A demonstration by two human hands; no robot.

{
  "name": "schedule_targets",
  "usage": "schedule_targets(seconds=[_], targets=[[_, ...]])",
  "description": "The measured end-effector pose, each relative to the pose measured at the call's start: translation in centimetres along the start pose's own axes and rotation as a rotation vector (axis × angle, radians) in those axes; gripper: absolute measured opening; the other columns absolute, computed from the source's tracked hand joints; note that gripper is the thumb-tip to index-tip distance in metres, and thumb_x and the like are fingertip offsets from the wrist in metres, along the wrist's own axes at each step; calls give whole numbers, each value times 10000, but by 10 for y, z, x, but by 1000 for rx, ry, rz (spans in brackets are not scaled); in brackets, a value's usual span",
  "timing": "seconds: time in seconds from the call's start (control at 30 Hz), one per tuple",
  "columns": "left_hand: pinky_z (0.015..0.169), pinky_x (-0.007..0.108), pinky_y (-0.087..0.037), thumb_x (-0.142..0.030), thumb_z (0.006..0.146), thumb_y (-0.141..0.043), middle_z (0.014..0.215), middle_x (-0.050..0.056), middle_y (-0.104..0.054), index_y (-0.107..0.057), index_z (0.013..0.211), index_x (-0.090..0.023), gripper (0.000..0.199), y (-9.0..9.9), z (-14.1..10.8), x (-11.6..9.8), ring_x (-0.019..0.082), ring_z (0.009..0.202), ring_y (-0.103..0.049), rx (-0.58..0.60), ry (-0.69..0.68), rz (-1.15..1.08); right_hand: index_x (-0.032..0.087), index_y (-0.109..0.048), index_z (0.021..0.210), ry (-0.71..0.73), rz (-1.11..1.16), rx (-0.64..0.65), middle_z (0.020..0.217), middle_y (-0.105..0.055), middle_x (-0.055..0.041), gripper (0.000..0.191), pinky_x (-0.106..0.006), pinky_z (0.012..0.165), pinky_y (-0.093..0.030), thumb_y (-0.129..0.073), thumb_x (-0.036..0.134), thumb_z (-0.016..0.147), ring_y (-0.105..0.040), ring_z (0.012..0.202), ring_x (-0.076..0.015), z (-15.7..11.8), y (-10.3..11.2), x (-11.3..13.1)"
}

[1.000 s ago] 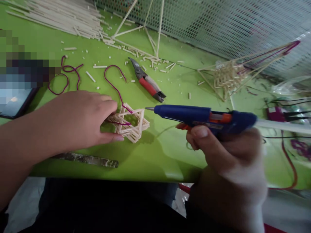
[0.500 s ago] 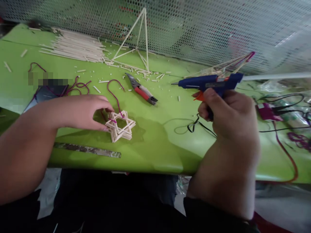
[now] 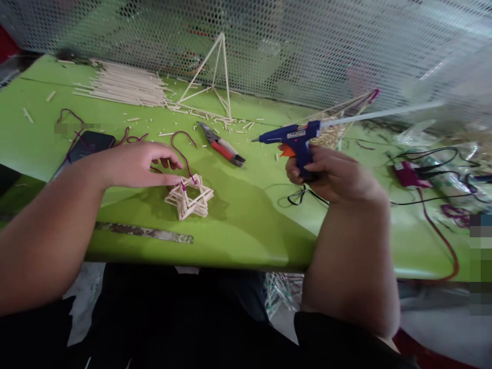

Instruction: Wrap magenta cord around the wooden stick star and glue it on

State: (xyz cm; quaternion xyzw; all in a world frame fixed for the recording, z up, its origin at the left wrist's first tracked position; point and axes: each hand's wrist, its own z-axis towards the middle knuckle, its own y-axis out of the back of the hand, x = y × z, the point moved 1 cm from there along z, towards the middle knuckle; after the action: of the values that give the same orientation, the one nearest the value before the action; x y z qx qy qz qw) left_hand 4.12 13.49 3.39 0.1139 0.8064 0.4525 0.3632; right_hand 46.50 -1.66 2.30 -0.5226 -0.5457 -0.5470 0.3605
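A star built from wooden sticks (image 3: 198, 206) lies on the green table, with purple yarn (image 3: 187, 159) looped through its top. My left hand (image 3: 156, 163) is at the star's upper left edge, fingers apart and curved. Its thumb tip reaches the yarn there; whether it presses on the star I cannot tell. My right hand (image 3: 326, 169) grips the handle of a blue glue gun (image 3: 307, 138) with an orange trigger. Its nozzle points left, and a long translucent glue stick (image 3: 380, 114) sticks out behind. The gun is raised above the table.
Red-handled pliers (image 3: 222, 146) lie mid-table, behind the star. A stick pyramid (image 3: 226, 77) stands near the mesh panel (image 3: 292, 51), beside piled sticks (image 3: 128, 84). A phone (image 3: 92, 143) is at left, a worn metal strip (image 3: 146, 232) in front, cables and a magenta box (image 3: 410, 174) at right.
My left hand's fingers have lifted and spread from the star's left side. The glue gun has shifted left and tilted, its glue stick now angled upward. The whole view has shifted slightly.
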Motion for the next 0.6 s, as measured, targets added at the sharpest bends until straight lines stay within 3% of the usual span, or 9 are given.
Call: schedule_targets(seconds=[0.13,0.23,0.3,0.4,0.6], targets=[[1056,385,-601,-880,922,-718,1458,79,-907,-894,1350,-298,744,-3,5,1,301,1235,-841,-74,-83,-50,256,-742,1036,-21,16,36,862,-720,-25,438,-367,686,-463,-893,343,635,-577,749,-192,-2,4,0],[1000,354,-585,-782,969,-742,1323,69,-936,-912,1268,-284,605,-5,7,4,265,1141,-843,-154,-110,-99,251,-765,1075,-31,16,-9,832,-713,-6,382,-356,688,-488,-906,277,721,-584,741,-183,7,11,-7],[968,343,-579,-750,996,-738,1274,67,-941,-917,1246,-275,566,-6,8,5,251,1109,-840,-206,-120,-110,243,-742,1044,-35,-2,-85,806,-677,20,224,-319,671,-504,-911,325,921,-567,710,-157,17,16,-16],[955,341,-582,-716,1032,-716,1246,74,-943,-921,1219,-258,535,-7,8,6,243,1103,-843,-297,-151,-96,222,-716,1053,-55,-66,-237,852,-650,52,316,-254,617,-508,-826,487,1185,-534,658,-111,33,18,-33],[1035,367,-595,-630,1086,-681,1250,82,-941,-929,1205,-257,463,-13,9,6,240,1138,-845,-381,-231,-61,203,-734,1032,-140,-310,-440,810,-644,54,342,-278,630,-495,-752,488,1220,-557,635,-127,49,5,-52]])
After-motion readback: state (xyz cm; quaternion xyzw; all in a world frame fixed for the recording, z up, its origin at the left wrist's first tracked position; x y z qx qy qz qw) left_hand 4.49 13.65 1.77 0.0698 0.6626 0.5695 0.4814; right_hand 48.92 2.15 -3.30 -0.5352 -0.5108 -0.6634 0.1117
